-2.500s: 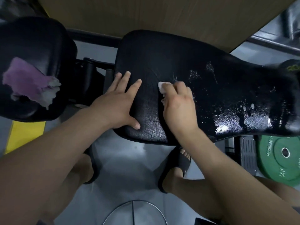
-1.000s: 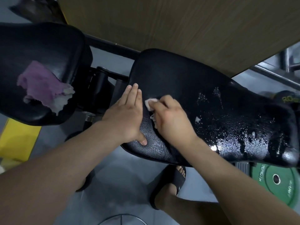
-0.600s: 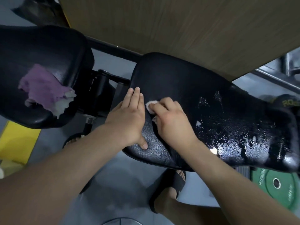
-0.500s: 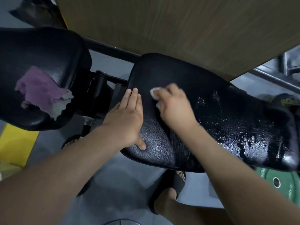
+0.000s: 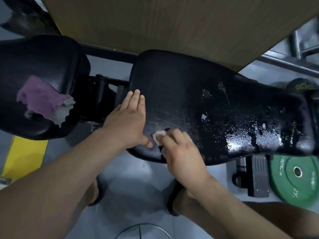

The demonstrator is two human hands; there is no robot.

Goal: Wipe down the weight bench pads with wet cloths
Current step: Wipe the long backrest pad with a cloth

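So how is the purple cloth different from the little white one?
The purple cloth lies spread out and untouched on the left pad; the white cloth is bunched under the right hand on the long pad. The purple cloth looks bigger; the white cloth mostly hides beneath that hand. Both sit on black pads.

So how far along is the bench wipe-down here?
Done: the left end of the long black bench pad looks free of droplets. In hand: the right hand rubs a small white cloth near its front edge; the left hand braces flat. Left: the droplet-speckled right half, and perhaps the second black pad where a purple cloth lies.
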